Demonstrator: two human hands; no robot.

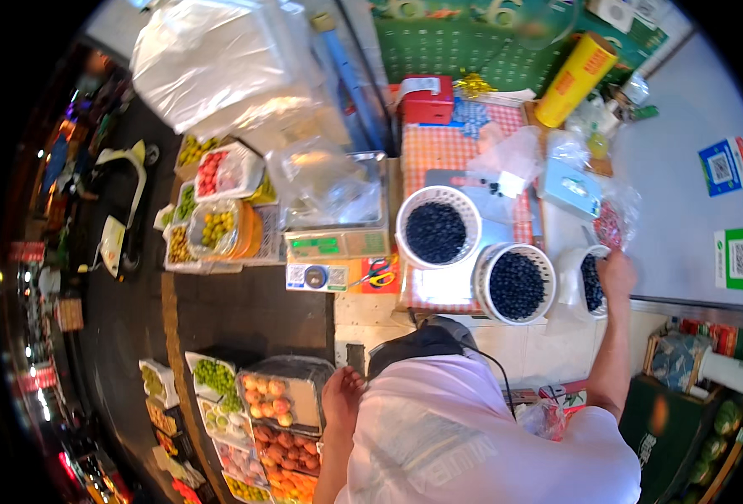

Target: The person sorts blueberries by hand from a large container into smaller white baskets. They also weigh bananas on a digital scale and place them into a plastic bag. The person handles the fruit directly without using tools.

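Observation:
My right hand [617, 274] is at the rim of a white basket [574, 277] of dark berries, at the counter's right; whether its fingers grip the rim or reach inside cannot be told. My left hand [344, 382] hangs at my side with curled, slightly parted fingers and nothing in it. Two more white perforated baskets with dark blue berries, like blueberries, stand on the counter: one at the middle [438, 227], the other nearer my body [515, 283]. Behind them a few loose berries [491, 187] lie by a clear plastic bag [515, 154].
A weighing scale [336, 242] with plastic bags on its tray stands left, scissors [379, 274] in front. A blue tissue box [570, 189], a yellow roll [576, 79] and a red box [428, 101] stand behind. Fruit crates [280, 390] lie at lower left; a scooter [119, 208] is beyond.

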